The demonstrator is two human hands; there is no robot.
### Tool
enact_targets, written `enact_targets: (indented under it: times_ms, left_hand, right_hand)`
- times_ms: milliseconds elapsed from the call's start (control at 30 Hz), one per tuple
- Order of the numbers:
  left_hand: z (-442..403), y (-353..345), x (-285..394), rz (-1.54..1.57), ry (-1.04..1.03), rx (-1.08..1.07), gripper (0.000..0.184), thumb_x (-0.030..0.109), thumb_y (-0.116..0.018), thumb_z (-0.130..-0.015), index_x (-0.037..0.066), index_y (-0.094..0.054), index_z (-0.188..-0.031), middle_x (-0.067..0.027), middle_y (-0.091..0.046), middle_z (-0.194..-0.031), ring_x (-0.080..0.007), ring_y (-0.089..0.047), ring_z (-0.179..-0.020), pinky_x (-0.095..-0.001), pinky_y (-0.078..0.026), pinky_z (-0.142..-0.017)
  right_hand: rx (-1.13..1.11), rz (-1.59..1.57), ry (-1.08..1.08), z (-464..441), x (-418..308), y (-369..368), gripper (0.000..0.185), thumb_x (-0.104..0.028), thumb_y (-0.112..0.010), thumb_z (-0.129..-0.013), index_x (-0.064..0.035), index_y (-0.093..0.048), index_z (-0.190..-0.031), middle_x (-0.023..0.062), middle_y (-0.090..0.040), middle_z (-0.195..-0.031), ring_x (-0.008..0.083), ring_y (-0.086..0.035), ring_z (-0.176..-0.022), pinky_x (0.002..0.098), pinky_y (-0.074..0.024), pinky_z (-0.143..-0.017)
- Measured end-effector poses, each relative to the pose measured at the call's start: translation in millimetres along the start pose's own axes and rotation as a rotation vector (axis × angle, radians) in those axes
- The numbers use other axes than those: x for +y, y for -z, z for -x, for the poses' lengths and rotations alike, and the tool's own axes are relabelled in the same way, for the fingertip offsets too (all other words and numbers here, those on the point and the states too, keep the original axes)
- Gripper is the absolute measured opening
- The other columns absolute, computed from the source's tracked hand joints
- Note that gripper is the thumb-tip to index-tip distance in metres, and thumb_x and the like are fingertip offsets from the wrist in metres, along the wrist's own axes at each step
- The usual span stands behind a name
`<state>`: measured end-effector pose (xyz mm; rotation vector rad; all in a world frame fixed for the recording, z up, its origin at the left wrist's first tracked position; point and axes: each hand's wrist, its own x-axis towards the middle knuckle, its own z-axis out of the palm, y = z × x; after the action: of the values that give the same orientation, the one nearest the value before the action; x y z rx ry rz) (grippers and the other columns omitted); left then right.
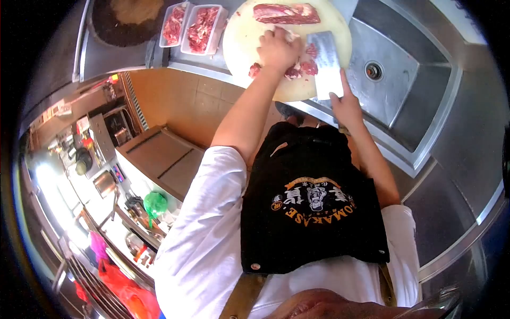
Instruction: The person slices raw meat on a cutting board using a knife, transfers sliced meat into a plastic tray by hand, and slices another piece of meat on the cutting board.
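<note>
My right hand [346, 106] is wrapped round the handle of a wide cleaver [328, 64], whose blade lies over the right part of a round white cutting board [239, 37]. Fingers bent, my left hand [279, 49] presses on meat at the middle of the board, left of the blade; its fingertips partly hide what they hold. Small red meat pieces [309, 67] lie beside the blade, and another piece [255, 70] lies below my left hand. A long slab of raw meat [286, 14] rests along the board's far side.
Two plastic tubs of cut meat [201, 29] [174, 25] stand left of the board. Farther left is a round dark-rimmed block [125, 21]. A metal sink [396, 69] adjoins the board on the right. Shelves with kitchen items are at the lower left.
</note>
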<state>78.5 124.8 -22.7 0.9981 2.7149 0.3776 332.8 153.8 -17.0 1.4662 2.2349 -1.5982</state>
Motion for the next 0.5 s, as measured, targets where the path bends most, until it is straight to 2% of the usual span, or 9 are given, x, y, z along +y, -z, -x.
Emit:
enact_targets:
  times_ms: [33,100,133,167,233,300,367,467,500]
  left_hand:
    - [9.1,0.9,4.0,0.064,-0.001,-0.045,0.058,0.052,-0.07,-0.086,0.013,-0.067,-0.129,-0.0187,-0.059,-0.126,-0.0373,-0.055,-0.123,-0.0581,-0.048,-0.099]
    - [40.3,1.1,11.4,0.197,-0.049,-0.103,0.064,0.049,-0.075,-0.083,0.011,-0.064,-0.134,-0.0221,-0.056,-0.132,-0.0413,-0.052,-0.127,-0.0583,-0.046,-0.103]
    - [58.4,-2.5,13.3,0.156,-0.164,0.097,0.066,0.048,-0.076,-0.083,0.009,-0.064,-0.135,-0.024,-0.053,-0.136,-0.0439,-0.05,-0.127,-0.058,-0.044,-0.104]
    - [73.6,-8.0,13.6,0.108,-0.276,0.302,0.068,0.047,-0.076,-0.083,0.007,-0.063,-0.136,-0.0258,-0.049,-0.139,-0.0466,-0.049,-0.127,-0.0578,-0.043,-0.105]
    - [85.7,-19.9,14.0,0.221,-0.158,0.326,0.075,0.04,-0.082,-0.077,0.008,-0.059,-0.141,-0.0295,-0.046,-0.145,-0.0489,-0.045,-0.134,-0.0568,-0.041,-0.109]
    - [86.6,-29.0,8.8,0.336,-0.184,0.377,0.072,0.033,-0.083,-0.076,0.006,-0.059,-0.139,-0.03,-0.047,-0.144,-0.0492,-0.047,-0.133,-0.0564,-0.042,-0.109]
    - [82.0,-29.0,7.9,0.499,-0.178,0.437,0.056,0.023,-0.08,-0.082,0.006,-0.063,-0.132,-0.0313,-0.047,-0.143,-0.0501,-0.051,-0.127,-0.0534,-0.044,-0.108]
    - [61.9,9.4,8.4,0.561,-0.181,0.52,0.052,0.021,-0.079,-0.083,0.006,-0.063,-0.13,-0.0311,-0.048,-0.142,-0.0492,-0.052,-0.127,-0.0518,-0.046,-0.106]
    - [49.8,24.6,5.3,0.559,-0.21,0.61,0.051,0.022,-0.08,-0.084,0.006,-0.064,-0.129,-0.0306,-0.05,-0.141,-0.0487,-0.052,-0.126,-0.0514,-0.047,-0.105]
  right_hand:
    - [-0.047,0.065,-0.026,-4.3,-12.8,1.9,0.086,-0.029,-0.064,-0.094,-0.03,-0.018,-0.167,0.0281,-0.072,-0.088,0.046,-0.071,-0.082,0.0527,-0.0542,-0.077]
    - [-0.072,0.069,-0.046,-5.2,-21.1,5.2,0.086,-0.029,-0.064,-0.094,-0.0305,-0.018,-0.167,0.0285,-0.072,-0.089,0.0469,-0.07,-0.082,0.0534,-0.0542,-0.077]
    - [-0.089,0.069,-0.077,-4.2,-25.3,7.9,0.086,-0.029,-0.063,-0.094,-0.0311,-0.018,-0.167,0.0288,-0.072,-0.09,0.0478,-0.07,-0.083,0.0541,-0.0541,-0.077]
    - [-0.024,0.026,-0.005,-1.1,-11.7,-0.5,0.086,-0.026,-0.065,-0.093,-0.0268,-0.019,-0.167,0.029,-0.072,-0.09,0.0478,-0.07,-0.083,0.0535,-0.0541,-0.075]
    - [-0.019,-0.041,0.077,7.1,3.1,-21.4,0.086,-0.019,-0.065,-0.093,-0.0197,-0.02,-0.167,0.031,-0.071,-0.091,0.0478,-0.07,-0.083,0.0524,-0.0538,-0.073]
    - [0.066,-0.018,0.489,7.1,15.3,-50.6,0.085,-0.013,-0.064,-0.093,-0.0128,-0.02,-0.166,0.0337,-0.069,-0.093,0.048,-0.069,-0.082,0.0521,-0.0532,-0.072]
    - [-0.061,-0.017,0.362,15.7,-21.1,-46.4,0.084,-0.012,-0.063,-0.093,-0.0116,-0.02,-0.166,0.0362,-0.068,-0.104,0.051,-0.069,-0.089,0.0527,-0.0538,-0.076]
    - [-0.083,0.003,0.354,16.2,-78.9,-30.6,0.083,-0.011,-0.062,-0.094,-0.0123,-0.021,-0.165,0.0364,-0.065,-0.122,0.054,-0.066,-0.101,0.0526,-0.0546,-0.083]
    - [-0.071,0.017,0.351,16.7,-92.5,-29.2,0.082,-0.01,-0.062,-0.094,-0.0125,-0.022,-0.165,0.036,-0.064,-0.127,0.0544,-0.065,-0.104,0.0523,-0.0548,-0.085]
